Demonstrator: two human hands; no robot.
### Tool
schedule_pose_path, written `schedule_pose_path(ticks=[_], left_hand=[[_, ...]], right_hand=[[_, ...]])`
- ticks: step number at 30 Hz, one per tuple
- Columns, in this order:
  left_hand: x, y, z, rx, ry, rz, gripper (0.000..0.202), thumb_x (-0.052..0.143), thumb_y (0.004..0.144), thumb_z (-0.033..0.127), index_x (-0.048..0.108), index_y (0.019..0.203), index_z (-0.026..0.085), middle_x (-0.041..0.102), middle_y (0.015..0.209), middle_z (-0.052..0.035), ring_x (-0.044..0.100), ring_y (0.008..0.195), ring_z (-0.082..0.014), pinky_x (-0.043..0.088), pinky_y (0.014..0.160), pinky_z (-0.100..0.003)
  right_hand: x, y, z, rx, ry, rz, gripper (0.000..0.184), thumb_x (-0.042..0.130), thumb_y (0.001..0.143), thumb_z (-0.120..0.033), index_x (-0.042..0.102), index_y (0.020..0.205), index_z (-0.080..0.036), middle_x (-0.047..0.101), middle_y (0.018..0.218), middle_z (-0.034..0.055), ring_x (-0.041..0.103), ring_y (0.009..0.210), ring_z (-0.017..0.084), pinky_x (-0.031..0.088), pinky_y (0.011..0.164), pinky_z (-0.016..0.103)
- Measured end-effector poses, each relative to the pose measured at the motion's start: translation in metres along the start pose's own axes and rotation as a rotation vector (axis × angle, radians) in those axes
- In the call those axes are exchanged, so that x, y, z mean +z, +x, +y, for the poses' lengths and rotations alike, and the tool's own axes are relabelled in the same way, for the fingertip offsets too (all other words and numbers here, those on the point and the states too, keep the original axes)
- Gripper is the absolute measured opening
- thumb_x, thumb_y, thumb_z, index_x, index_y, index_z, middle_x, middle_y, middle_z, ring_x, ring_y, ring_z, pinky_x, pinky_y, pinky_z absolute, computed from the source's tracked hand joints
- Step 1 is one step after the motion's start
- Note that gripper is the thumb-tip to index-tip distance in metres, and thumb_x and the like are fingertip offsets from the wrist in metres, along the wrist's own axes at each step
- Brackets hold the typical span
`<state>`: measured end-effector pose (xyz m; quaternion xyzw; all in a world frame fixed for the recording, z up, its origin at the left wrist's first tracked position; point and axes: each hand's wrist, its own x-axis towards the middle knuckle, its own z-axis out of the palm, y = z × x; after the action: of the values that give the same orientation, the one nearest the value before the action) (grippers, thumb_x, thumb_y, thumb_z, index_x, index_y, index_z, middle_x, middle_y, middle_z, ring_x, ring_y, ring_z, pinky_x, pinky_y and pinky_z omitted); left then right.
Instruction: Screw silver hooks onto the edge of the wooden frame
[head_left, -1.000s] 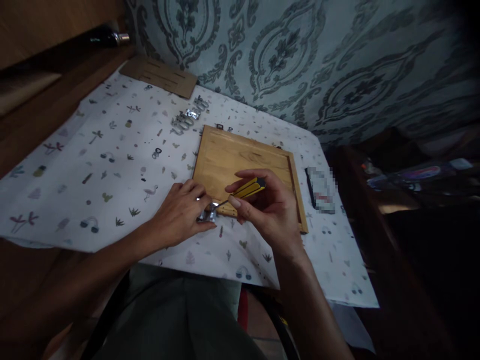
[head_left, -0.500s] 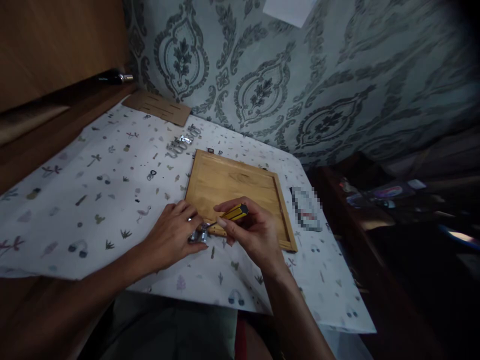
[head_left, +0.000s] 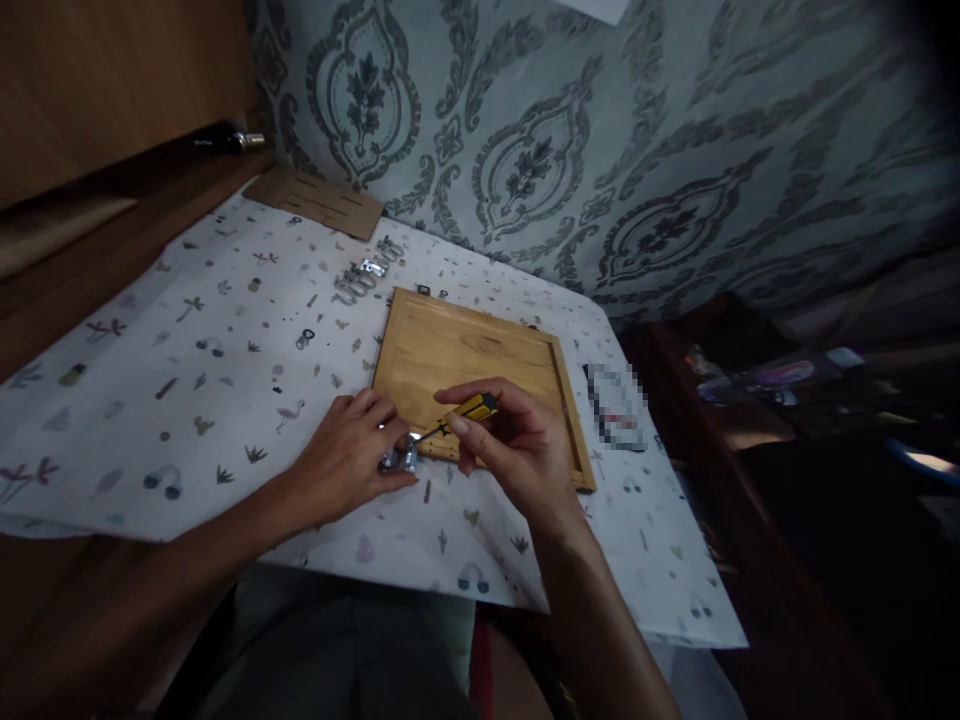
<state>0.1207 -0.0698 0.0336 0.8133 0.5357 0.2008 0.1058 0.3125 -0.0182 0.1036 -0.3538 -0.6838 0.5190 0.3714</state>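
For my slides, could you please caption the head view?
Left hand holds a metal hinge at a wooden panel's edge; right hand, a screwdriver.

Work area, seen from above. The white-covered surface (head_left: pixel 232 420) is printed with flamingos, palm trees, rainbows and small plants. At its far left corner lies a flat piece of brown cardboard (head_left: pixel 315 202) with several dark slits. Near the right edge rests a dark-edged item (head_left: pixel 616 408), its face pixelated. Behind rises a damask-patterned wall covering (head_left: pixel 525 170) in grey; a white sheet (head_left: pixel 604 8) is cropped at the top. Upper left: a wooden panel (head_left: pixel 120 80), with a black cylindrical container (head_left: pixel 214 141), silvery at one end, by its foot. Right, beyond the surface: a transparent bottle (head_left: pixel 787 375) with a purplish label, in shadow.
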Motion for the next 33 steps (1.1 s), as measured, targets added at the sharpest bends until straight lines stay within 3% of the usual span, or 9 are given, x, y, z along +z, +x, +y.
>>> schedule_pose_path(ticks=[3, 8, 17, 26, 33], left_hand=[[0.0, 0.0, 0.0, -0.001, -0.008, 0.0, 0.035, 0.075, 0.087, 0.044, 0.064, 0.108, 0.018, 0.064, 0.108, -0.0082, 0.053, 0.106, -0.0304, 0.044, 0.085, -0.044], [-0.001, 0.001, 0.002, -0.006, -0.003, -0.012, 0.035, 0.077, 0.086, 0.042, 0.064, 0.105, 0.017, 0.063, 0.106, -0.0082, 0.053, 0.104, -0.0298, 0.044, 0.083, -0.043], [-0.001, 0.0, 0.001, -0.001, 0.012, 0.004, 0.034, 0.075, 0.087, 0.043, 0.064, 0.107, 0.018, 0.064, 0.106, -0.008, 0.052, 0.106, -0.0302, 0.044, 0.085, -0.044], [0.0, 0.0, 0.001, 0.005, 0.015, 0.007, 0.035, 0.074, 0.088, 0.046, 0.064, 0.108, 0.018, 0.063, 0.106, -0.0079, 0.053, 0.105, -0.0302, 0.045, 0.084, -0.044], [0.0, 0.001, 0.0, 0.007, 0.029, 0.0, 0.035, 0.074, 0.088, 0.047, 0.064, 0.106, 0.018, 0.064, 0.104, -0.0076, 0.053, 0.102, -0.0294, 0.045, 0.082, -0.043]], right_hand=[[0.0, 0.001, 0.0, -0.016, 0.046, -0.008, 0.028, 0.08, 0.082, -0.041, 0.068, 0.098, -0.021, 0.074, 0.089, 0.0011, 0.059, 0.047, 0.006, 0.052, 0.045, 0.02], [-0.002, -0.001, 0.003, -0.11, 0.069, -0.031, 0.028, 0.065, 0.096, -0.044, 0.068, 0.117, -0.026, 0.074, 0.096, 0.0018, 0.062, 0.05, 0.006, 0.055, 0.053, 0.023], [0.0, 0.001, -0.006, -0.092, -0.047, 0.082, 0.027, 0.074, 0.087, -0.047, 0.072, 0.093, -0.021, 0.076, 0.089, 0.0017, 0.06, 0.045, 0.006, 0.052, 0.045, 0.021], [0.001, 0.001, -0.005, -0.109, -0.012, 0.072, 0.024, 0.076, 0.086, -0.042, 0.073, 0.101, -0.023, 0.073, 0.086, -0.0005, 0.06, 0.044, 0.005, 0.05, 0.042, 0.019], [0.001, 0.002, -0.006, -0.132, -0.038, 0.081, 0.017, 0.078, 0.084, -0.038, 0.074, 0.088, -0.022, 0.073, 0.083, -0.0005, 0.058, 0.043, 0.004, 0.047, 0.04, 0.018]])
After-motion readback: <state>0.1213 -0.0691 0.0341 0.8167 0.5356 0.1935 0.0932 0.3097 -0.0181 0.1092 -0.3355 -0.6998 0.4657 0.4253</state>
